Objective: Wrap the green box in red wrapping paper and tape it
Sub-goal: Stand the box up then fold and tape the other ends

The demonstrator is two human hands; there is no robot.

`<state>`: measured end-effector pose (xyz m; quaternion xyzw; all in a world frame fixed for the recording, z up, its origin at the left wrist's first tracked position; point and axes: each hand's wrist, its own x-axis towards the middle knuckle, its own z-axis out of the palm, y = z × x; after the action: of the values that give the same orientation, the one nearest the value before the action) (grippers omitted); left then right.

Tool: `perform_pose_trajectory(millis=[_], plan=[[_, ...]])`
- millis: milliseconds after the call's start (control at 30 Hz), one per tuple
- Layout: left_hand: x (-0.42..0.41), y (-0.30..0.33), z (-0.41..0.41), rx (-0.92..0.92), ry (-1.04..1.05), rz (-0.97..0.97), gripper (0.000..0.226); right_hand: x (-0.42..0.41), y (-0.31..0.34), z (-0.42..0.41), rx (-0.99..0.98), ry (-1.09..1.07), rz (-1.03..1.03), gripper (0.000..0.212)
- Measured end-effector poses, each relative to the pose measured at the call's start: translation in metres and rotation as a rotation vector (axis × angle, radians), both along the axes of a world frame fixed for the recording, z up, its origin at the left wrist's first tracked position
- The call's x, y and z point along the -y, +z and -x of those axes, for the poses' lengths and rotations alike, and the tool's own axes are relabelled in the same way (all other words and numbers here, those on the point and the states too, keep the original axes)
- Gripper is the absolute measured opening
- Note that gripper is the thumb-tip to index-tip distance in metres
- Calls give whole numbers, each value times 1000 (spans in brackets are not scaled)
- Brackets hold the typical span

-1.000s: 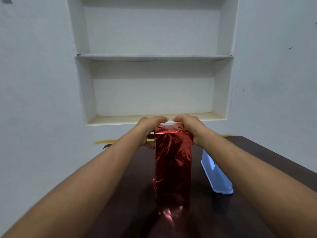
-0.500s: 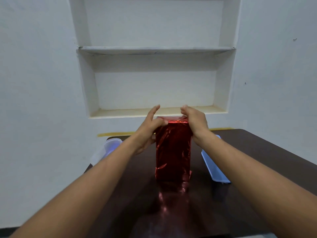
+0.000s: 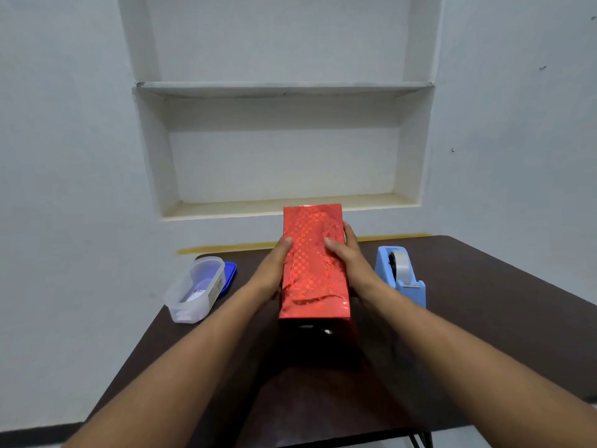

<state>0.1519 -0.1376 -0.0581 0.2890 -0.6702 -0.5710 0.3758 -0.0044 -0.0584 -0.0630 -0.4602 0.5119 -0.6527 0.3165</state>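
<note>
Box (image 3: 312, 263), all red, is gripped mid-frame by left hand (image 3: 274, 270) and right hand (image 3: 347, 258), fingers curled around its sides, long side pointing up-frame.

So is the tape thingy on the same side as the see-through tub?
No, the blue tape dispenser sits to the right of the red wrapped box, while the clear plastic tub sits to its left.

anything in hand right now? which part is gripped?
Both hands hold the red-wrapped box by its long side edges: left hand on the left edge, right hand on the right, thumbs on the front face.
</note>
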Motion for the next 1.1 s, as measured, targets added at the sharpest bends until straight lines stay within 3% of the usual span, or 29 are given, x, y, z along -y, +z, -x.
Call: perform_pose_trajectory(millis=[100, 233, 333, 433, 500, 600, 700, 767, 833, 900, 933, 1000, 1100], plan=[[8, 21, -5, 44, -86, -175, 38, 4, 23, 4, 92, 44, -30, 62], [19, 30, -14, 149, -54, -194, 42, 2, 35, 16, 179, 50, -379, 22], [21, 35, -21, 318, -19, -291, 37, 2, 42, 24, 311, 114, -537, 46], [20, 39, -22, 342, 37, -376, 36, 2, 42, 25, 367, 142, -606, 68], [18, 41, -20, 326, 37, -419, 49, 2, 38, 26, 394, 149, -620, 79], [14, 41, -16, 280, 40, -463, 81, -2, 33, 25, 394, 161, -561, 76], [10, 46, -16, 131, 32, -503, 74, -9, 32, 28, 366, 139, -491, 74], [3, 54, -20, 151, 87, -382, 63, -16, 33, 30, 216, 104, -485, 82], [-3, 62, -23, 245, 262, -54, 46, -22, 33, 33, 16, 77, -431, 87], [-8, 71, -23, 209, 418, 300, 31, -28, 33, 32, -200, 82, -330, 70], [-11, 75, -23, 147, 441, 429, 30, -30, 33, 30, -295, 81, -298, 69], [-17, 84, -21, 93, 421, 663, 42, -26, 33, 29, -423, 66, -245, 90], [-30, 100, -14, 271, 346, 982, 59, -13, 33, 25, -372, 34, -160, 95]])
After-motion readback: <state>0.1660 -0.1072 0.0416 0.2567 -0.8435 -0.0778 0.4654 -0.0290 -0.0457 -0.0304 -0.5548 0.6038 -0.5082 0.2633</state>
